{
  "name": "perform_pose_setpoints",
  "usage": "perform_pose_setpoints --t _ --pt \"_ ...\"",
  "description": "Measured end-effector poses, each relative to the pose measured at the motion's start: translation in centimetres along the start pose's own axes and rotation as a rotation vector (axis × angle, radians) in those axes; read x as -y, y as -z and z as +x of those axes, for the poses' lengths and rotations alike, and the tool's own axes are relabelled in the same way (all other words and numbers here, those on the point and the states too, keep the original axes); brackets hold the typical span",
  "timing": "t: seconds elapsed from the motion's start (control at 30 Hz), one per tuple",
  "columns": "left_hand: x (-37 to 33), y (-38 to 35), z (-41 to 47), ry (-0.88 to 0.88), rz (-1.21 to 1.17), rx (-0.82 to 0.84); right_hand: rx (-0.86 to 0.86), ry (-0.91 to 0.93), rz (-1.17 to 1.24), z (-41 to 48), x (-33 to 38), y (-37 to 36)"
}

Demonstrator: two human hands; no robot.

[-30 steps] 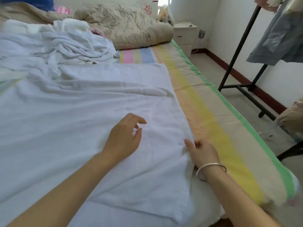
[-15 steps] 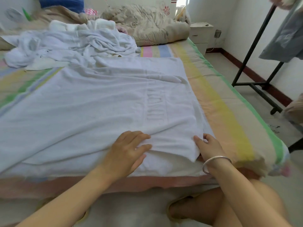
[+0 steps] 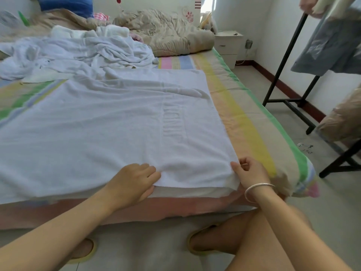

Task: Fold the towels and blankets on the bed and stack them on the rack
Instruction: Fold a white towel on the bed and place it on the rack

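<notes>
Large white terry towel (image 3: 109, 130): laid flat across the near half of the striped bed (image 3: 248, 114), its near edge doubled along the bed's front edge, its right edge short of the bed's right edge.
Left hand (image 3: 134, 182): laid palm-down on the towel's near edge, fingers together and slightly curled over the fold.
Right hand (image 3: 252, 173): the towel's near right corner is pinched between thumb and fingers; a silver bangle (image 3: 257, 189) is worn on the wrist.
Heap of crumpled white towels (image 3: 82, 51): piled toward the bed's far left corner, just behind the flat towel.
Beige quilted blanket (image 3: 166, 32): bunched at the bed's far edge.
Black metal rack (image 3: 283, 61): stood on the floor, well apart from the bed's right edge, a grey garment (image 3: 332, 45) hung on it.
</notes>
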State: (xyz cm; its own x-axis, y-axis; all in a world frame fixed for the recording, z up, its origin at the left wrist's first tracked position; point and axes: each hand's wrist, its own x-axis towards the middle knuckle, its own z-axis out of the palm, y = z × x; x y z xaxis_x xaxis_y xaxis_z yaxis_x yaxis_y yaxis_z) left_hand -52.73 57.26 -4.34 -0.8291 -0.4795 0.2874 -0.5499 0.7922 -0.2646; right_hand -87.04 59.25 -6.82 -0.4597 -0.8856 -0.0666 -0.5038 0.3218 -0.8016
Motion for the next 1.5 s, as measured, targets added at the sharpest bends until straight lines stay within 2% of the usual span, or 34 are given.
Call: perform_pose_setpoints --t 0.17,0.53,0.67,0.73,0.8,0.97,1.13,1.27,1.5 --pt "-1.7 -1.3 -0.7 -0.081 -0.063 0.183 -0.031 0.017 -0.014 -0.5 -1.0 0.1" --pt "-2.8 -2.9 -1.3 -0.172 0.022 0.343 -0.031 -0.016 -0.018 -2.2 -4.1 -0.1" --pt "-3.3 -4.2 -0.1 -0.121 0.154 0.444 -0.083 -0.011 -0.096 -2.6 -3.5 -0.5" --pt "-3.8 -4.9 0.2 -0.079 0.171 0.439 -0.118 -0.026 -0.091 -3.0 -3.7 -0.6" --pt "-4.2 -5.2 0.4 -0.043 0.152 0.421 -0.069 -0.067 -0.045 -3.2 -4.3 -0.7" --pt "-4.8 -4.2 0.6 -0.002 0.159 0.331 0.234 -0.106 0.246 -4.3 -4.4 -1.5" --pt "-4.5 -4.1 0.5 -0.008 0.164 0.378 0.237 -0.108 0.438 -5.4 -3.3 -1.9" --pt "-4.4 -4.2 0.7 0.032 0.135 0.403 0.167 -0.11 0.342 -4.9 -4.1 -2.1" --pt "-4.7 -4.3 0.6 0.038 0.121 0.4 0.073 -0.146 -0.131 -3.9 -4.0 -2.6"
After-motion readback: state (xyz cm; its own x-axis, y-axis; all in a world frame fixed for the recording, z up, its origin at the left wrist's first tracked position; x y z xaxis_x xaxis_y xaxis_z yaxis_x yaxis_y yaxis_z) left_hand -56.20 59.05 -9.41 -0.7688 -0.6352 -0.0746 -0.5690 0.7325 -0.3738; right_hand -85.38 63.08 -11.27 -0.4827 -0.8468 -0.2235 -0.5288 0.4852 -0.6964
